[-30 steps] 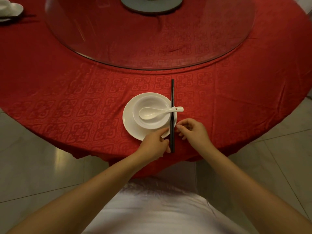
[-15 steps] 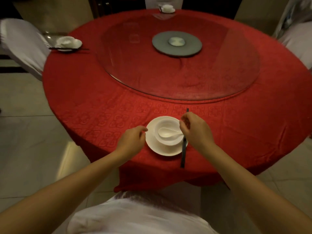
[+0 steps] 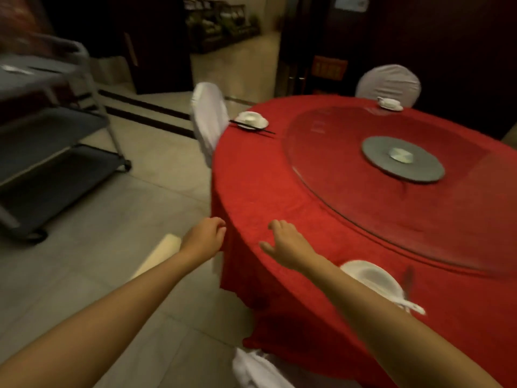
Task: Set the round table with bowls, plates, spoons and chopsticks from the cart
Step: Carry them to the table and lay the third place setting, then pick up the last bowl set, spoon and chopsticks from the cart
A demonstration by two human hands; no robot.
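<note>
A round table (image 3: 279, 197) under a red patterned cloth fills the right side, with a glass turntable (image 3: 330, 169) on it and a grey disc (image 3: 402, 159) at its centre. Nearest the person, a white plate with a bowl (image 3: 369, 278) sits by the table's edge, a spoon (image 3: 411, 305) and blurred dark chopsticks (image 3: 407, 278) just beside it. A second setting (image 3: 251, 119) with chopsticks lies at the far left rim and a third (image 3: 389, 103) at the back, each before a white-covered chair (image 3: 208, 119). A grey shelved cart (image 3: 56, 130) stands on the pale tiled floor (image 3: 145, 197) to the left, well apart from the table. The left hand (image 3: 205, 236) hangs loosely curled and empty beside the cloth's edge. The right hand (image 3: 285, 242) hovers over the cloth, fingers relaxed, holding nothing.
</note>
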